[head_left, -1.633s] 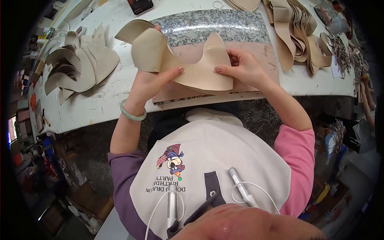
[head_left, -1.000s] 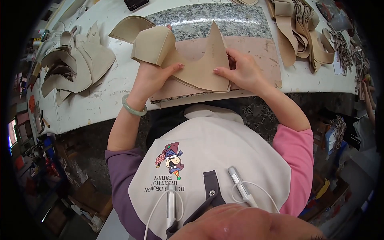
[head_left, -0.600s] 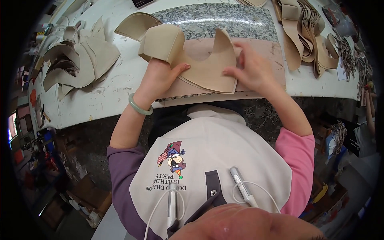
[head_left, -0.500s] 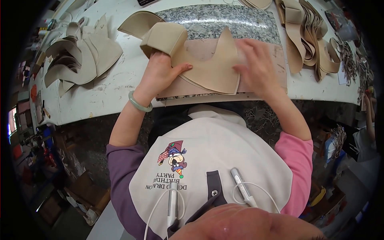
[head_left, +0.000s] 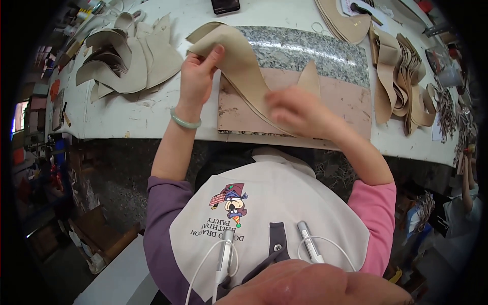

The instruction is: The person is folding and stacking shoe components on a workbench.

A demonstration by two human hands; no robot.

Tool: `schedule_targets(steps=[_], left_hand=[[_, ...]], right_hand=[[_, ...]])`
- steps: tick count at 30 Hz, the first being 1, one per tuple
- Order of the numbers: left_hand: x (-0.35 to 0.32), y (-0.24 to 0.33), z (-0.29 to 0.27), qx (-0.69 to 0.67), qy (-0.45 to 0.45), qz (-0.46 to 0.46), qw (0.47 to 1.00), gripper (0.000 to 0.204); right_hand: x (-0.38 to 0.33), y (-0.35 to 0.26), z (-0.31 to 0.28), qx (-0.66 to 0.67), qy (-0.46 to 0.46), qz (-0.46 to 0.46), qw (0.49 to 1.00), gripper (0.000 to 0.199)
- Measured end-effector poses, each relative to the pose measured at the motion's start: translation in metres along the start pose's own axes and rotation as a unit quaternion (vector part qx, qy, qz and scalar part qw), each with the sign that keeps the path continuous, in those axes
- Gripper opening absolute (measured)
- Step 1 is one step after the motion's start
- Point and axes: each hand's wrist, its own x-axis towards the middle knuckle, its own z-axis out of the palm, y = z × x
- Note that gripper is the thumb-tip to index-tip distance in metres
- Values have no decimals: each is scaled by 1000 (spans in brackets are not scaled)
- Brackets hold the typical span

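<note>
A curved beige sheet piece (head_left: 241,56), leather-like and with layered edges, lies partly on a pinkish board (head_left: 345,109). My left hand (head_left: 199,76) holds its far left end, thumb on top and fingers beneath, where the sheet is raised and bent over. My right hand (head_left: 300,113) is over the lower right part of the piece, fingers smeared by motion. Whether those fingers grip the sheet cannot be made out. One pointed tip of the piece shows beyond the right hand.
The board rests on a speckled granite slab (head_left: 325,48). Stacked beige pieces (head_left: 134,63) lie at the left, more curved pieces (head_left: 351,28) at the far right, and a bundle of brown strips (head_left: 399,71) at the right. A dark phone (head_left: 225,5) lies at the far edge.
My left hand has come out from under the boxy fold and now pinches the sheet's end, which is a smoother bend. My right hand has moved left from the sheet's right edge.
</note>
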Motion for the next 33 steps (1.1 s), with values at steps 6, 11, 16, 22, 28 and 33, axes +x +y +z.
schedule_targets(steps=[6, 11, 16, 22, 28, 33], left_hand=[[-28, 25, 14, 26, -102, 5, 994, 22], [-40, 21, 18, 143, -72, 60, 985, 22], [-25, 19, 19, 309, 11, 217, 926, 26], [11, -7, -13, 181, 56, 97, 977, 30], [26, -10, -31, 357, 23, 76, 931, 29], [30, -18, -42, 491, 29, 191, 850, 23]], right_hand=[[87, 16, -43, 584, 193, 133, 777, 29], [96, 28, -37, 446, 185, -12, 876, 29], [102, 20, -34, 54, 348, -29, 935, 32], [64, 0, -12, -59, 410, -130, 901, 26], [24, -8, 26, -65, 144, -88, 984, 34], [36, -1, 28, -72, 128, -66, 987, 36]])
